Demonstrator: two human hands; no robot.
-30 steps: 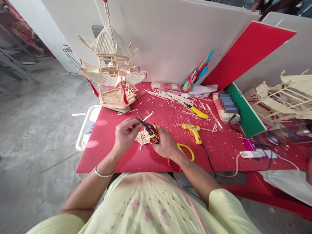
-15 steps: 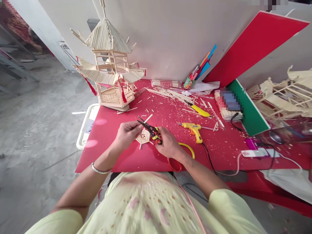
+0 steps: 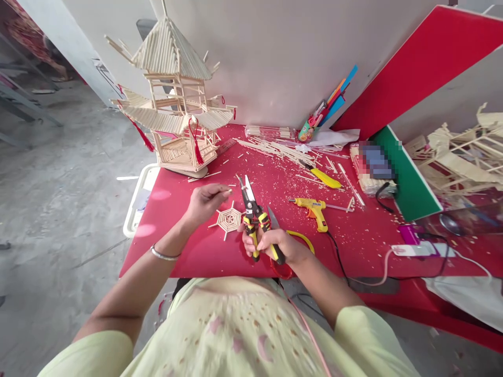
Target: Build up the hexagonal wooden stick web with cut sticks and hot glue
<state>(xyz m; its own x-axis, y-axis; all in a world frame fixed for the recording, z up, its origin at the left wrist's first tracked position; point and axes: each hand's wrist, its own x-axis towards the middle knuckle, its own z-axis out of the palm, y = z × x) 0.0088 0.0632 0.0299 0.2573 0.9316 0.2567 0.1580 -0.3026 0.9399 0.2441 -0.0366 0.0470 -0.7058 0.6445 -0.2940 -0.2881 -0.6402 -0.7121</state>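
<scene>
My left hand (image 3: 207, 204) is closed in a pinch on a short wooden stick (image 3: 230, 191); only its pale tip shows past the fingers. In my right hand (image 3: 273, 243) are cutting pliers (image 3: 253, 217) with yellow and black handles. Their handles are spread and their long jaws stand apart, pointing away from me. On the red tabletop between my hands lies a small web-shaped hexagon of sticks (image 3: 229, 220), with spokes poking out past its rim. Part of its right side is close to the pliers. Scissors (image 3: 282, 270) with red and yellow handles lie partly under my right hand.
A stick-built pagoda (image 3: 176, 115) with red tassels stands at the back left. Loose sticks (image 3: 275, 149), a yellow utility knife (image 3: 325, 178) and a yellow glue gun (image 3: 312, 209) lie to the right. A power strip (image 3: 420, 248) and a green board (image 3: 408, 183) are farther right.
The pliers have come away from the stick, swung upright and opened. A long stick end that stuck out past the jaws no longer shows. My hands have moved apart, uncovering the hexagon.
</scene>
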